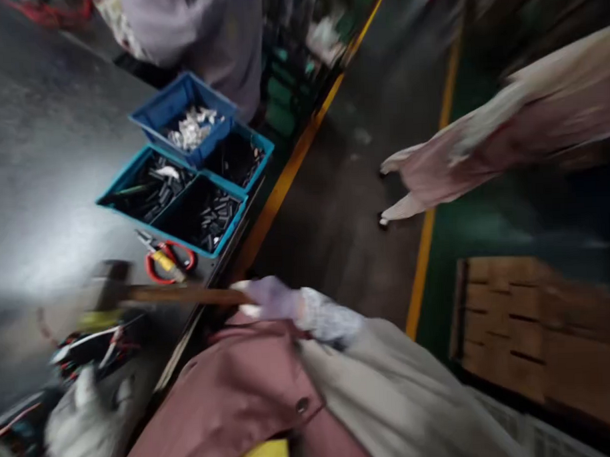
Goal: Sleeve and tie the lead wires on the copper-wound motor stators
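My right hand [272, 297], in a pale lavender glove, is closed around the wooden handle end of a hammer [187, 294]. The dark hammer head [113, 282] is over the table's near side, close above a yellow piece [99, 320] and a dark round part with loose wires [96, 346]. My left hand [84, 423], in a white glove, is at the lower left against or just beside this wired part. Motion blur hides whether its fingers grip it. Scissors or snips with red handles [170, 261] lie beyond the hammer handle.
Blue bins [213, 248] with small black pieces stand at the table edge, and a blue tray [154, 120] with whitish pieces rests on them. A person [213, 45] is beyond them. Another person's legs [457, 150] are in the yellow-lined aisle. Cardboard boxes [503, 315] are stacked at right.
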`<action>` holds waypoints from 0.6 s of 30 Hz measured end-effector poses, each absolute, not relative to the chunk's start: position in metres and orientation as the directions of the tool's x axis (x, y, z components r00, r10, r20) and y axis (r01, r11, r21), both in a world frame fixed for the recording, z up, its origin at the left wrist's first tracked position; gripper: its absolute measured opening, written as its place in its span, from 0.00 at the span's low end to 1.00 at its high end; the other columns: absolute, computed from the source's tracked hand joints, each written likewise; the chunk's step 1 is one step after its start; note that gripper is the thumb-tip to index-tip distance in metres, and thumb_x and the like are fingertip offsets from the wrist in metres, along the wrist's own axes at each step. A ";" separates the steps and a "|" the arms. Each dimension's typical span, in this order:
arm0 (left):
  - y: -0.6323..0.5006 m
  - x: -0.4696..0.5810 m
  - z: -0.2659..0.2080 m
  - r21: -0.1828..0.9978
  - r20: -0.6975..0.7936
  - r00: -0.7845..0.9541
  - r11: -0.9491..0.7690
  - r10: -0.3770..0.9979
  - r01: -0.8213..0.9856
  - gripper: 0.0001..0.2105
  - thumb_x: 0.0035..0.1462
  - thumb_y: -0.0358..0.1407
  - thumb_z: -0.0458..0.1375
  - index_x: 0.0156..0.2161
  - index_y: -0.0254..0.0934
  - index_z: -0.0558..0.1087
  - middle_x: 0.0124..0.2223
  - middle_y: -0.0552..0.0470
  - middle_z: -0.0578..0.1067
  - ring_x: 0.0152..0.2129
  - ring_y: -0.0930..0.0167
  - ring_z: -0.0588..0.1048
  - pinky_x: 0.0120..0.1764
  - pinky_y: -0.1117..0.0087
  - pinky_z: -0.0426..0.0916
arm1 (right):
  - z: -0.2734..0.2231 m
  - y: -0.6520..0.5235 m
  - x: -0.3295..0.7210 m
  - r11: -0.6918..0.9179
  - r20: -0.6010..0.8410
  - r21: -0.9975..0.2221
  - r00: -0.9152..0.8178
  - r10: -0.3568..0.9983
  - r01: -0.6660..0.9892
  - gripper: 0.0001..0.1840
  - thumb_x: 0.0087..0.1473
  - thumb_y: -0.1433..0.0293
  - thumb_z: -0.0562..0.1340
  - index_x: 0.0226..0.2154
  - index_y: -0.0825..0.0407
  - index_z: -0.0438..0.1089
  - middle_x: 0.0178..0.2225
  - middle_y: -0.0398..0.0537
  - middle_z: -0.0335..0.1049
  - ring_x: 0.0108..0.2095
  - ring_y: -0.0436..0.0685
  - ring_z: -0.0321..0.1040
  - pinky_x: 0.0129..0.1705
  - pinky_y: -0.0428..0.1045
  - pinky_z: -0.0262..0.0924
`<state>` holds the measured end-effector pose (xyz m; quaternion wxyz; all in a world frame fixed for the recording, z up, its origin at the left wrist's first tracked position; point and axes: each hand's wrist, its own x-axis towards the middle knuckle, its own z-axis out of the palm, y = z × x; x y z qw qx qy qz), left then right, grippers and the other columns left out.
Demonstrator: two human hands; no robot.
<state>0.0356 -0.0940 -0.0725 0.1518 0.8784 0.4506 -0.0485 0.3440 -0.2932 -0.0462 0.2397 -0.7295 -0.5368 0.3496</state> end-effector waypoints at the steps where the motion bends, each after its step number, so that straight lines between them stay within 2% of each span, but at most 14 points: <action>1: -0.094 0.041 -0.066 0.184 -0.223 0.520 -0.488 0.824 0.853 0.43 0.46 0.51 0.51 0.65 0.74 0.33 0.56 0.61 0.75 0.51 0.43 0.73 0.44 0.39 0.67 | -0.051 -0.334 0.352 -0.345 -0.274 -0.736 0.210 0.938 0.583 0.22 0.58 0.64 0.58 0.54 0.55 0.67 0.42 0.51 0.78 0.37 0.56 0.76 0.38 0.48 0.67; 3: -0.093 0.048 -0.059 0.118 -0.222 0.396 -0.379 0.891 0.918 0.39 0.47 0.52 0.53 0.62 0.81 0.40 0.62 0.67 0.69 0.56 0.45 0.69 0.46 0.41 0.68 | -0.070 -0.410 0.362 -0.491 -0.368 -0.688 0.327 0.871 0.535 0.22 0.57 0.66 0.58 0.53 0.56 0.69 0.40 0.52 0.79 0.36 0.57 0.76 0.38 0.48 0.68; 5: -0.089 0.051 -0.057 0.044 -0.209 0.304 -0.302 0.930 0.952 0.37 0.45 0.52 0.55 0.59 0.86 0.45 0.64 0.73 0.66 0.58 0.46 0.68 0.46 0.42 0.68 | -0.095 -0.463 0.364 -0.698 -0.515 -0.553 0.471 0.716 0.455 0.24 0.56 0.66 0.59 0.54 0.57 0.70 0.43 0.55 0.78 0.40 0.59 0.77 0.42 0.49 0.69; 8: -0.079 0.060 -0.054 -0.067 -0.218 0.159 -0.177 0.963 0.982 0.40 0.38 0.51 0.59 0.55 0.90 0.48 0.60 0.76 0.69 0.56 0.45 0.69 0.42 0.43 0.68 | -0.132 -0.485 0.376 -0.902 -0.735 -0.272 0.533 0.419 0.334 0.26 0.60 0.63 0.57 0.58 0.55 0.67 0.45 0.58 0.78 0.44 0.62 0.77 0.45 0.52 0.68; 10: -0.074 0.072 -0.050 -0.141 -0.254 0.097 -0.136 0.962 0.981 0.40 0.34 0.50 0.60 0.53 0.90 0.50 0.55 0.75 0.74 0.54 0.43 0.71 0.38 0.44 0.68 | -0.160 -0.466 0.401 -0.940 -0.798 -0.174 0.517 0.310 0.294 0.27 0.64 0.61 0.54 0.61 0.55 0.64 0.45 0.60 0.78 0.46 0.63 0.76 0.46 0.53 0.66; 12: -0.073 0.085 -0.045 -0.193 -0.251 0.112 -0.163 0.961 0.968 0.37 0.33 0.52 0.58 0.50 0.90 0.53 0.47 0.71 0.78 0.50 0.44 0.74 0.34 0.46 0.67 | -0.195 -0.429 0.436 -0.945 -0.810 -0.180 0.504 0.300 0.273 0.27 0.65 0.61 0.52 0.62 0.55 0.62 0.46 0.61 0.77 0.48 0.63 0.75 0.48 0.53 0.65; 14: -0.074 0.095 -0.041 -0.207 -0.215 0.184 -0.228 0.959 0.951 0.31 0.35 0.55 0.55 0.48 0.89 0.55 0.34 0.66 0.79 0.43 0.46 0.77 0.32 0.49 0.67 | -0.232 -0.381 0.474 -0.933 -0.805 -0.239 0.483 0.345 0.268 0.25 0.66 0.61 0.52 0.60 0.55 0.63 0.47 0.60 0.76 0.48 0.62 0.74 0.47 0.52 0.65; 16: -0.074 0.096 -0.041 -0.207 -0.165 0.253 -0.284 0.953 0.936 0.28 0.36 0.56 0.54 0.47 0.90 0.55 0.21 0.61 0.73 0.32 0.48 0.78 0.29 0.51 0.66 | -0.264 -0.326 0.510 -0.915 -0.794 -0.299 0.462 0.396 0.271 0.22 0.67 0.63 0.52 0.57 0.57 0.66 0.46 0.59 0.76 0.47 0.61 0.74 0.46 0.52 0.66; 18: -0.072 0.090 -0.043 -0.235 -0.110 0.328 -0.345 0.938 0.909 0.30 0.35 0.54 0.54 0.47 0.90 0.53 0.15 0.60 0.68 0.24 0.50 0.76 0.25 0.54 0.64 | -0.288 -0.275 0.540 -0.891 -0.773 -0.363 0.445 0.452 0.273 0.20 0.66 0.62 0.55 0.54 0.57 0.68 0.47 0.57 0.74 0.47 0.60 0.73 0.47 0.54 0.67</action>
